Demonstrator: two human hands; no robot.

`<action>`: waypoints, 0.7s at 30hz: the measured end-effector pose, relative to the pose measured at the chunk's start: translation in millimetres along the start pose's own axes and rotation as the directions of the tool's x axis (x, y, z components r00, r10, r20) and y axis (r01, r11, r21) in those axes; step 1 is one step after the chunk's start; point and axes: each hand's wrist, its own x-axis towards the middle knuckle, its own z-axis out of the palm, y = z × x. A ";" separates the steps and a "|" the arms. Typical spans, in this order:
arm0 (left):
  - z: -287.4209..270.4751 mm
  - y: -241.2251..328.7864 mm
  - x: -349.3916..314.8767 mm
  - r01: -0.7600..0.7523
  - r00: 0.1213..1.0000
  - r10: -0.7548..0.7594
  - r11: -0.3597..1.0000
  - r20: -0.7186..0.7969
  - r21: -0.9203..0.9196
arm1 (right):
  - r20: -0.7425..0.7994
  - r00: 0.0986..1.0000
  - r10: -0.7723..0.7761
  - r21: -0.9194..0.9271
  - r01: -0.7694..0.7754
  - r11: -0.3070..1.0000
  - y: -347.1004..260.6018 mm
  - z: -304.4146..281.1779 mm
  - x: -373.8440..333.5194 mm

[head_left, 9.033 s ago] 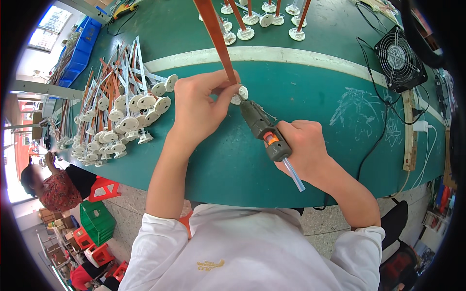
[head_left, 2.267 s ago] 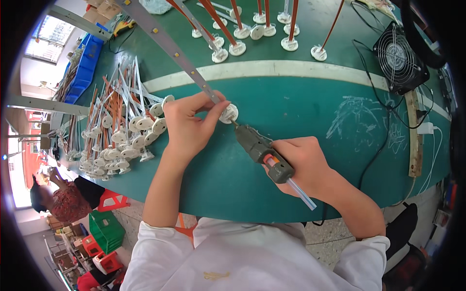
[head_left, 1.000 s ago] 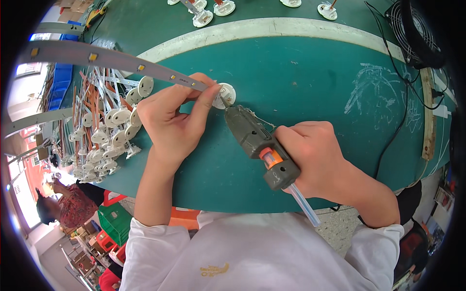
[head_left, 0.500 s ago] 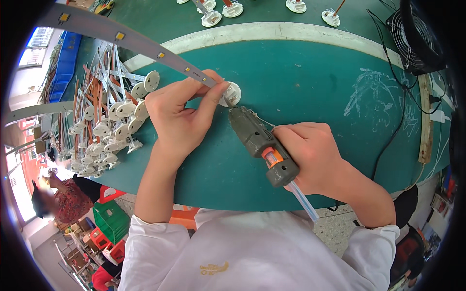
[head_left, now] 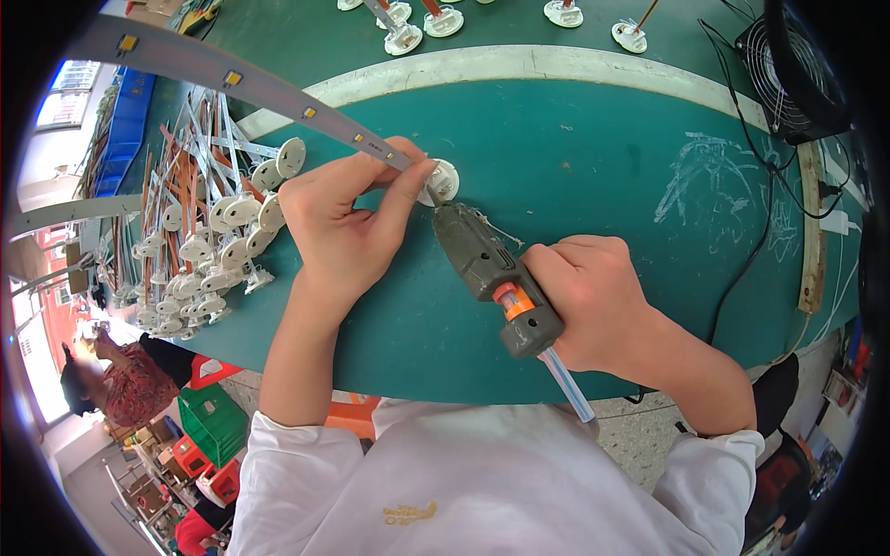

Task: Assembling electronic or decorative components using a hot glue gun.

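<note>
Step in hand, by our judgement: hot-gluing the LED strip (head_left: 310, 112) to the round white base (head_left: 446, 182). The base is over the green tabletop (head_left: 603, 120). Our left hand (head_left: 341, 211), left of the base, pinches the strip's lower end between thumb and forefinger, no gap left. Our right hand (head_left: 593, 298), right of the base and nearer us, wraps the glue gun (head_left: 480, 263); nozzle at the base's near side, contact unclear. Next move calls for keeping the strip steady at the joint.
</note>
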 end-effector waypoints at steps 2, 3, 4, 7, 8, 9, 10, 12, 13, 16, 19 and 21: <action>0.7 0.7 0.1 -0.002 1.000 0.002 1.000 -0.004 -0.002 | -0.008 1.000 -0.003 0.001 0.003 1.000 0.3 -0.1 -0.4; 0.6 1.1 0.4 0.005 1.000 -0.005 1.000 -0.004 -0.003 | -0.008 1.000 0.006 0.005 -0.006 1.000 0.7 -0.2 -0.2; 0.5 1.3 0.7 0.012 1.000 -0.012 1.000 -0.004 -0.004 | -0.008 1.000 0.015 0.009 -0.015 1.000 1.2 -0.2 0.0; 0.2 0.3 0.8 0.010 1.000 -0.010 1.000 0.002 0.004 | -0.023 0.999 0.031 0.022 -0.030 0.999 1.6 0.0 0.2; 0.1 0.4 1.2 0.009 1.000 -0.009 1.000 0.001 0.005 | -0.024 0.999 0.030 0.021 -0.029 0.999 2.1 -0.3 0.3; 0.1 0.4 1.3 0.009 1.000 -0.009 1.000 -0.002 0.003 | -0.020 0.999 0.039 0.024 -0.039 0.999 3.0 -0.7 0.2; 0.1 0.3 1.6 0.009 1.000 -0.009 1.000 -0.007 0.001 | -0.016 0.999 0.048 0.027 -0.048 0.998 3.5 -1.1 0.2; -0.7 -0.6 1.6 0.004 1.000 -0.004 1.000 -0.007 0.002 | -0.010 0.999 0.045 0.026 -0.045 0.999 3.1 -1.9 0.2; -1.2 -0.3 1.5 -0.001 1.000 0.001 1.000 -0.007 0.004 | -0.004 0.999 0.044 0.025 -0.044 0.999 2.5 -2.5 -0.1; 0.1 0.9 0.6 0.008 1.000 -0.008 1.000 -0.010 0.025 | 0.022 0.998 0.053 0.025 -0.053 0.998 2.2 -4.7 -1.0; 0.2 -0.9 -1.7 -0.010 1.000 0.010 1.000 -0.011 0.026 | 0.052 0.998 0.030 0.030 -0.031 0.999 2.6 -4.7 -3.3; 0.5 0.0 -2.9 -0.027 0.999 0.027 0.999 -0.020 0.028 | 0.041 0.999 0.023 0.031 -0.025 0.999 1.4 -4.0 -4.1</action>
